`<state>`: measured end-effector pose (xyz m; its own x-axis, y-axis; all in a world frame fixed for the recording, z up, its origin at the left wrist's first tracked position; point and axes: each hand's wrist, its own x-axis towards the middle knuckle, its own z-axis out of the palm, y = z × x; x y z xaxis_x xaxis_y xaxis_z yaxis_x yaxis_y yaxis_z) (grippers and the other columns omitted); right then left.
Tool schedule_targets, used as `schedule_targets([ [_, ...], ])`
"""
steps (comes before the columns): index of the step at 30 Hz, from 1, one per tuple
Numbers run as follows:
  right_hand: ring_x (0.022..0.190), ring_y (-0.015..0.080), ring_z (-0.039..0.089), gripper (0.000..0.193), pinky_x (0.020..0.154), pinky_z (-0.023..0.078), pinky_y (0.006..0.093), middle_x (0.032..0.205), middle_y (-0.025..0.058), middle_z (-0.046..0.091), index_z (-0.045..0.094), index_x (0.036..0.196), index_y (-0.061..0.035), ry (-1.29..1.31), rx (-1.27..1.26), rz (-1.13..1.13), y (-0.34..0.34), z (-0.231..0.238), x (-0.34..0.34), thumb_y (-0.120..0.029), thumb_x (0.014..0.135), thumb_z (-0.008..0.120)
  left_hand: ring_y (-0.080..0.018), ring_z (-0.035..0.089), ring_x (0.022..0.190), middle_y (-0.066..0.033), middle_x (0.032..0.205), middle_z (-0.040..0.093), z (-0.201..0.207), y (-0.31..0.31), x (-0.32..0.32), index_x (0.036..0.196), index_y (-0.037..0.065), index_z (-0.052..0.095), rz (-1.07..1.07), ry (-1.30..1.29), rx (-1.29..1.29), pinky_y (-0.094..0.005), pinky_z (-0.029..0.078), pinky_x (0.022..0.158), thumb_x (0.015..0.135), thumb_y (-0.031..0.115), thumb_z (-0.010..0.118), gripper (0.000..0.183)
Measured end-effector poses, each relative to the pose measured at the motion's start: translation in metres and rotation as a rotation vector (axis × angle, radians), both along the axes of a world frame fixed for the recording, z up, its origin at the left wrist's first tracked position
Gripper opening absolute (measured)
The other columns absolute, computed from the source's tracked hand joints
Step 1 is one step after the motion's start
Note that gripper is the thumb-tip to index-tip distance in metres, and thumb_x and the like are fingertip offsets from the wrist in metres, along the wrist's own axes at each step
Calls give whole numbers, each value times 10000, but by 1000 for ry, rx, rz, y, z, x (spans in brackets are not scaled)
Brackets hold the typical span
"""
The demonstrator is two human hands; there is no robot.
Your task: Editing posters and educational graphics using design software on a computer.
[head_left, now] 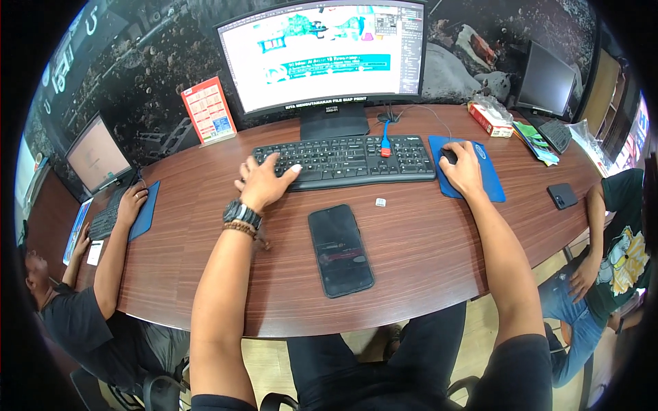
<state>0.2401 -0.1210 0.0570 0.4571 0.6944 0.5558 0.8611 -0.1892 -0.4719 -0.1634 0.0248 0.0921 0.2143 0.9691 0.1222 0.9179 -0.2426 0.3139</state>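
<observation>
Left hand [264,181] spread loose, holding nothing, fingers [271,163] on the keyboard [343,159] at mid-worktop [425,253]; right hand [462,168] cupped over the mouse [447,156] on its blue pad [490,179]: likely light, rigid, smooth, best held by its sides.

Bare desk [411,246] beside phone [340,250]

Head view, steeply down, desk [425,260] near.
</observation>
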Motion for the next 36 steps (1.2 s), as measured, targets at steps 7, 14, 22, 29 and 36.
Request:
schedule_targets([
  [7,1104,379,612,364,964,501,441,1194,174,608,715,1119,-76,-1,11,18,2,5,-2,-234,800,641,-475,586,1123,-334,1230,539,-8,11,-32,1232,-155,524,29,-157,173,-488,524,951,749,584,822,932],
  [14,1111,373,612,367,970,500,437,1195,171,613,719,1123,-70,-20,10,18,3,2,1,-234,804,643,-443,627,1055,-313,1172,573,-8,9,-29,1110,-175,592,13,-80,189,-458,552,905,732,575,841,876],
  [22,1121,369,610,375,977,498,435,1201,169,614,720,1135,-72,-4,-13,13,4,3,-3,-233,804,645,-447,624,1049,-313,1170,573,-10,9,-32,1091,-170,621,3,-60,193,-474,551,895,740,573,835,848],
  [29,1125,361,610,380,987,494,428,1208,170,612,722,1141,-69,-28,-14,9,2,4,-1,-235,809,641,-449,620,1061,-306,1176,573,-7,8,-28,1095,-170,622,15,-60,167,-479,551,895,750,570,827,842],
  [36,1116,364,613,383,984,494,427,1186,179,621,726,1139,-59,-26,8,71,2,3,-1,-245,815,640,-444,627,1007,-320,1109,573,-6,5,-30,1062,-188,618,-13,-42,195,-455,541,890,780,570,807,831],
])
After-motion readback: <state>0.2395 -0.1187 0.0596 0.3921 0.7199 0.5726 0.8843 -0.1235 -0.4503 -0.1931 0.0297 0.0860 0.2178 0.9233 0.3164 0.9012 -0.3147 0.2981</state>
